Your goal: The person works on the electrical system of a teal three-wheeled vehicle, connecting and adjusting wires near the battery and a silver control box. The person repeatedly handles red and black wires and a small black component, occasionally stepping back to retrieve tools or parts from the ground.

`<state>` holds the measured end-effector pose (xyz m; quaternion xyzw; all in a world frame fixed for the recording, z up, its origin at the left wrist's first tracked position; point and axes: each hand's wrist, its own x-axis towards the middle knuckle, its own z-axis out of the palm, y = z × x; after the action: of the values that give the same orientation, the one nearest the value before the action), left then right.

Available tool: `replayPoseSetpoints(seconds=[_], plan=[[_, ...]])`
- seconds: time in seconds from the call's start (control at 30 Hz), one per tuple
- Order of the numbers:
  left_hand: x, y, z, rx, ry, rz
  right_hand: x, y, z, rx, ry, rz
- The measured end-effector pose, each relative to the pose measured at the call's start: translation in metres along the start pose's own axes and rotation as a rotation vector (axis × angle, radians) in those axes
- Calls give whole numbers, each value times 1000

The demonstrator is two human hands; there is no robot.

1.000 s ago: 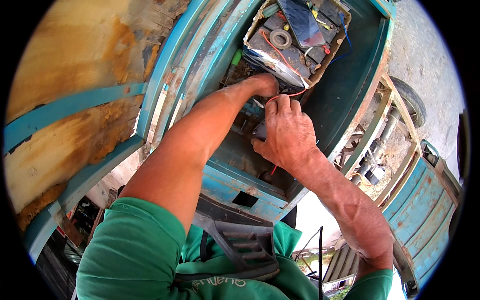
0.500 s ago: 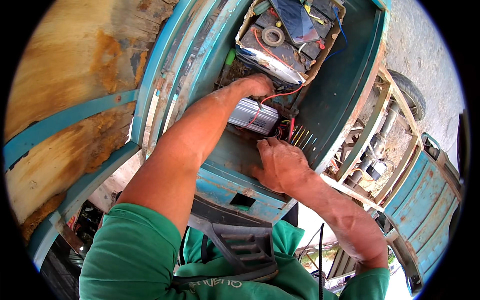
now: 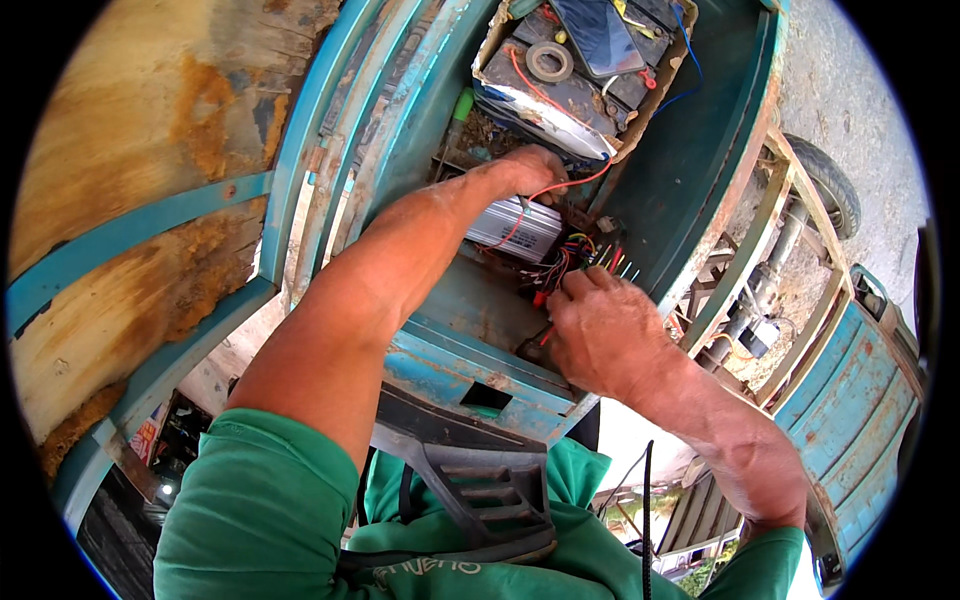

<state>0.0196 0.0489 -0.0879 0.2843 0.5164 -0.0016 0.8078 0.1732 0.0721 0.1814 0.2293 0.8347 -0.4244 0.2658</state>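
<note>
A silver finned metal box (image 3: 522, 228) lies in the teal metal compartment. My left hand (image 3: 537, 172) curls down at its far end; its fingertips are hidden. Bundled coloured wires (image 3: 572, 248) come out of the box's right end. Over them, my right hand (image 3: 605, 325) is closed with bent fingers. Small red pieces show beside its fingers and below its palm, but what it grips is covered. A red wire (image 3: 575, 183) runs from the battery carton (image 3: 548, 122) past my left hand and across the silver box.
Dark batteries, a tape roll (image 3: 549, 62) and a phone (image 3: 598, 36) fill the carton's top. A green handle (image 3: 463, 104) stands beside it. Slots pierce the compartment's right wall (image 3: 715, 140). A wooden panel (image 3: 150, 110) rises at left; a wheel (image 3: 825, 185) and frame are at right.
My right hand has moved right and slightly down, uncovering more of the wires and small red pieces. My left hand stays at the silver box's far end, shifting slightly right.
</note>
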Motion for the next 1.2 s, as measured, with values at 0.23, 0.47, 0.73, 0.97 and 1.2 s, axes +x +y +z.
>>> replayPoseSetpoints(seconds=[0.23,0.47,0.73,0.97,1.2], plan=[[-11,13,8,-24,11,39,4,-16,20,57,-42,-21],[-16,33,7,236,-11,91,0,-13,18,107,31,-60],[-9,25,-1,158,-56,-47,2,-10,20,128,116,-197],[-2,19,-6,601,-77,-15,13,-11,28,176,151,-247],[-4,22,-3,654,-74,11,21,-12,37,268,146,-241]])
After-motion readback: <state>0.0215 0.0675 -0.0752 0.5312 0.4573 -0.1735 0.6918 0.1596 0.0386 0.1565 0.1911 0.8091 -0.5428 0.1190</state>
